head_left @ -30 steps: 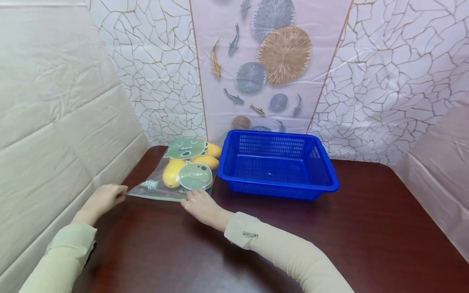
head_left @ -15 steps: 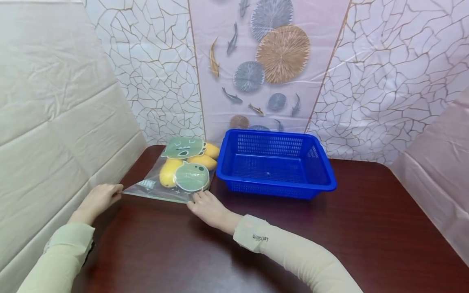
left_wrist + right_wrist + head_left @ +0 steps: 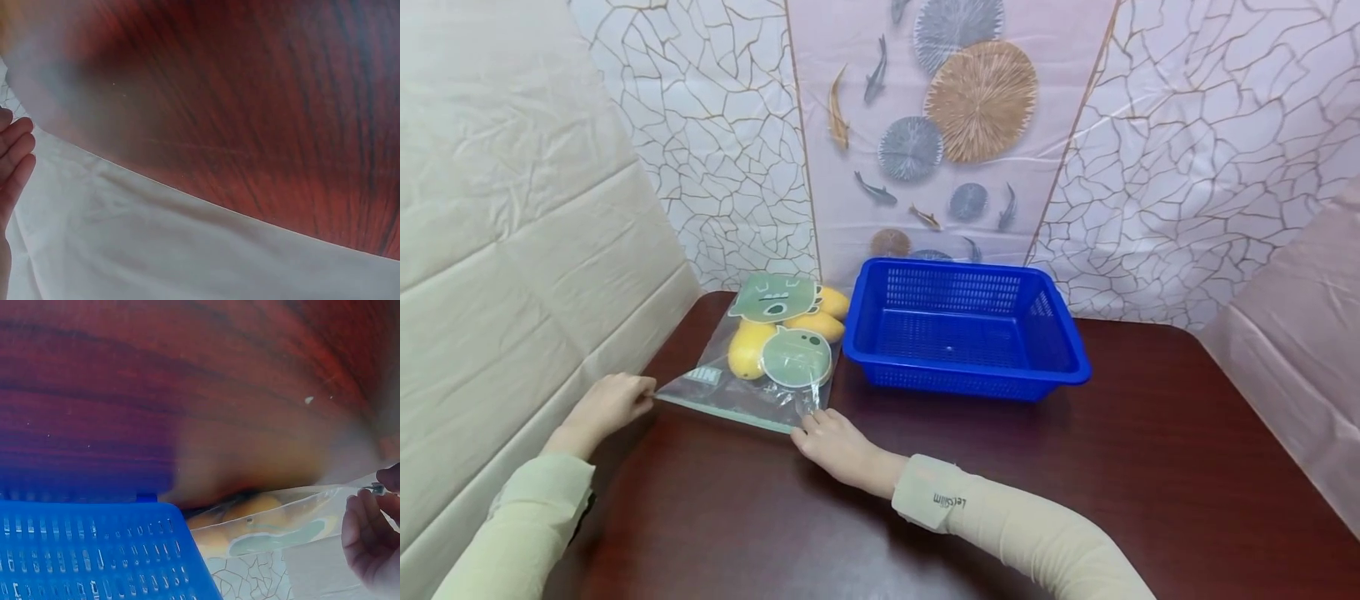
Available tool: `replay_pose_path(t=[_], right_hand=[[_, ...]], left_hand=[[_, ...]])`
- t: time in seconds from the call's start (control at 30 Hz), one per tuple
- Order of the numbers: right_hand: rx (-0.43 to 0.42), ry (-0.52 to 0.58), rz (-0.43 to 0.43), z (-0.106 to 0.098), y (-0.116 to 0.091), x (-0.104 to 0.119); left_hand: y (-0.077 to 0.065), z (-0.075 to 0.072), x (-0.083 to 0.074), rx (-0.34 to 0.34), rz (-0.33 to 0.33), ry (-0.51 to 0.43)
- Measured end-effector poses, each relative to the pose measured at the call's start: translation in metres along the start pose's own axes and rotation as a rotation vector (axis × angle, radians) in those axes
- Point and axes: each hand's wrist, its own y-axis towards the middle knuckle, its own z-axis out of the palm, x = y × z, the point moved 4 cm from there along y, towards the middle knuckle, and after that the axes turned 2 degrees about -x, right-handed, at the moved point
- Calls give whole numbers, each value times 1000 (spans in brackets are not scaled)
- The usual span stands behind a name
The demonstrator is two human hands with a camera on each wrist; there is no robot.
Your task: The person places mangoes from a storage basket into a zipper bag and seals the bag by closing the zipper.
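Observation:
A clear zip bag (image 3: 715, 398) with green cartoon-face prints lies at the table's left side. Several yellow mangoes (image 3: 747, 352) show through it. My left hand (image 3: 610, 406) pinches the left corner of its near edge; in the left wrist view only some fingers (image 3: 19, 147) appear at the frame's side. My right hand (image 3: 841, 448) pinches the right part of that same edge. The right wrist view has a small greyish slider (image 3: 377, 489) between thumb and fingers, with the bag (image 3: 281, 534) stretching away from them.
Just right of the bag stands a blue plastic basket (image 3: 970, 367) with perforated walls; nothing shows inside it. Both are on a dark red-brown table (image 3: 1150, 467). Patterned cloth (image 3: 1195, 150) hangs behind, and pale cloth (image 3: 512, 208) rises along the left.
My right hand has moved right and a little nearer along the bag's edge. The left hand keeps its grip on the corner, nearly still. Bag and basket stay in place.

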Motion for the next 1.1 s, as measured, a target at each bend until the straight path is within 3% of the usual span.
replay_pose_path(t=[0.43, 0.6, 0.83, 1.1], right_hand=[[56, -4, -26, 3, -9, -3], [107, 64, -5, 2, -10, -6], [19, 162, 64, 1, -8, -9], [-34, 216, 141, 2, -20, -36]], left_hand=[[3, 10, -7, 94, -19, -13], [6, 11, -3, 129, -46, -43], [3, 0, 2, 198, -126, -44], [10, -7, 5, 165, -169, 0]])
